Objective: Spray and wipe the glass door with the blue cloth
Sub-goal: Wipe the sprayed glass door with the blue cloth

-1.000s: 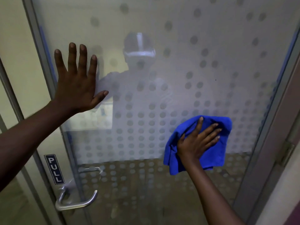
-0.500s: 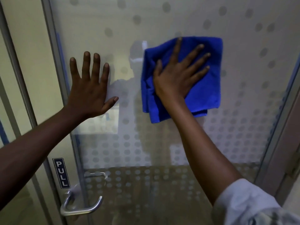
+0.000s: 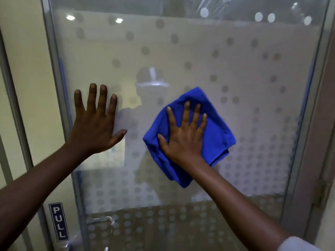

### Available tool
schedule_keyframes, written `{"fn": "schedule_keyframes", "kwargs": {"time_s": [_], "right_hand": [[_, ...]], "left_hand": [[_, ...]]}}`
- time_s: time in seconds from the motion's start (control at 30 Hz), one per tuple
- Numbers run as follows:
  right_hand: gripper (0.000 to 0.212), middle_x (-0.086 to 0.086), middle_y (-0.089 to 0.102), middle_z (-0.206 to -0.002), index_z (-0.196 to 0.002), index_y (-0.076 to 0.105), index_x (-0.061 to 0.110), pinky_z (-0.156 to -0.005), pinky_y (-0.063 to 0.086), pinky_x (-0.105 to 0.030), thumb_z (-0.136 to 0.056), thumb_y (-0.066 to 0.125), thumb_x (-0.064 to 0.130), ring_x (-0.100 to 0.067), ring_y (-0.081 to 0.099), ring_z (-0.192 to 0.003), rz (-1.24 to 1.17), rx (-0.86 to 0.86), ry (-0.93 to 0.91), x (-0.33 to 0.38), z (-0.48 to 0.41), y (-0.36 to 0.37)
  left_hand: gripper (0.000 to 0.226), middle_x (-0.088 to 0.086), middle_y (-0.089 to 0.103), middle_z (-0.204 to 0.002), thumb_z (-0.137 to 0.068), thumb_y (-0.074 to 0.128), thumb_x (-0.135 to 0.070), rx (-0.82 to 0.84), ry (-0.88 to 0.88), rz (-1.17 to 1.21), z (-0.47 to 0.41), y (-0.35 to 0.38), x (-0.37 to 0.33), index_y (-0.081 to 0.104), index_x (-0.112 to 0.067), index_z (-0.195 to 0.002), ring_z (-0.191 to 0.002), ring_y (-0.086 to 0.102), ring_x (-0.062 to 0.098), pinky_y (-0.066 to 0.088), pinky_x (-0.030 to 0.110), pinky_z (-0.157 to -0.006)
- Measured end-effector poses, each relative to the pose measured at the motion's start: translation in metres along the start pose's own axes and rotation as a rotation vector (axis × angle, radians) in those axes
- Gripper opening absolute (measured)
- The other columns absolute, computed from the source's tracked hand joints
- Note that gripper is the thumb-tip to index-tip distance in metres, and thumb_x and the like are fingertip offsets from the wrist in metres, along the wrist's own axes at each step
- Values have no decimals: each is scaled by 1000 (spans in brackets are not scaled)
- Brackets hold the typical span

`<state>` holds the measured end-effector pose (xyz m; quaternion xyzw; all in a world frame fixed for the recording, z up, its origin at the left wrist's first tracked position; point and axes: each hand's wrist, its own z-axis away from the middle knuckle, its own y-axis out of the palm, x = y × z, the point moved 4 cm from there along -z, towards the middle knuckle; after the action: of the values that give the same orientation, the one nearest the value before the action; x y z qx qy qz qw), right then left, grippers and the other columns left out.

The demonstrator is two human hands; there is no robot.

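The right hand, fingers spread wide, pressed the blue cloth flat against the middle of the glass door; the left hand, open and empty, braced the pane nearby. Firm, overlapping strokes would likely avoid streaks.

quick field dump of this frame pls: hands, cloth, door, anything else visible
left hand: flat on the glass, fingers spread, empty
right hand: palm flat, pressing the blue cloth to the glass
blue cloth: bunched and folded, mid-pane
glass door: frosted with dot pattern, metal frame
PULL sign: on the frame, lower left
door handle: below the left hand, partly cut off
spray bottle: not in view
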<state>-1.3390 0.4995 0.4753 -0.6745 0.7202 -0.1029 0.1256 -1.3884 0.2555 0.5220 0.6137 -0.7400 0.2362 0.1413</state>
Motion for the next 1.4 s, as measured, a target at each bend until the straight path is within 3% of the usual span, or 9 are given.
{"fn": "schedule_keyframes", "kwargs": {"time_s": [0.2,0.37,0.5,0.6,0.87,1.03,1.23,1.33,1.4], "right_hand": [[83,-26,13,-160,-153,21,26,-115,7,-66,-80,37,61,-51,8,-145,-47,-17,332,-11,-80,-31],[82,-25,14,-160,-154,20,25,-114,6,-66,-83,35,64,-51,6,-146,-20,-63,112,44,-102,-31],[80,-25,7,-161,-155,19,25,-115,1,-66,-86,39,61,-50,-2,-146,-55,-47,-64,65,-52,-11],[83,-24,5,-162,-155,18,27,-116,0,-65,-84,43,62,-50,-3,-147,-42,2,-74,52,-9,1],[86,-31,11,-159,-154,18,21,-115,11,-67,-79,36,59,-55,9,-143,-75,-36,419,-28,-65,-24],[85,-32,10,-158,-155,17,19,-116,7,-64,-83,35,60,-56,6,-143,-52,-66,155,20,-109,-34],[85,-30,6,-160,-155,16,21,-117,0,-62,-84,41,59,-52,-2,-146,-32,-35,-167,50,-51,-12],[86,-30,9,-159,-155,17,23,-117,3,-62,-82,43,61,-53,3,-145,9,-16,-144,15,-22,-2],[86,-33,11,-158,-155,17,22,-115,7,-63,-81,40,61,-56,7,-143,14,-14,17,-18,-23,-6]], "left_hand": [[97,32,5,-160,-89,35,-66,-5,-5,10,-1,-1,-1,10,0,-154,-147,4,52,2,73,-113],[96,26,5,-162,-91,30,-68,10,-4,6,-2,-3,-3,9,1,-154,-149,2,46,4,73,-113],[97,28,9,-161,-90,29,-70,21,2,10,-1,-3,-4,13,2,-154,-148,6,49,8,75,-111],[95,28,10,-161,-91,29,-68,16,5,4,-1,-4,-4,13,2,-153,-148,6,49,8,76,-111],[92,27,9,-161,-93,30,-65,25,-8,47,-1,-5,-5,15,3,-153,-148,5,48,7,66,-117],[92,27,10,-161,-92,30,-65,46,-15,56,-2,-5,-5,16,3,-153,-148,4,48,10,63,-119],[93,29,10,-161,-92,33,-65,3,8,46,1,-2,-3,13,3,-153,-148,5,49,9,63,-119],[93,29,9,-161,-92,34,-64,8,3,47,0,-3,-4,13,3,-153,-148,5,49,11,64,-118],[93,29,9,-161,-93,33,-64,13,1,42,-1,-4,-4,13,3,-153,-148,5,49,11,64,-118]]}}
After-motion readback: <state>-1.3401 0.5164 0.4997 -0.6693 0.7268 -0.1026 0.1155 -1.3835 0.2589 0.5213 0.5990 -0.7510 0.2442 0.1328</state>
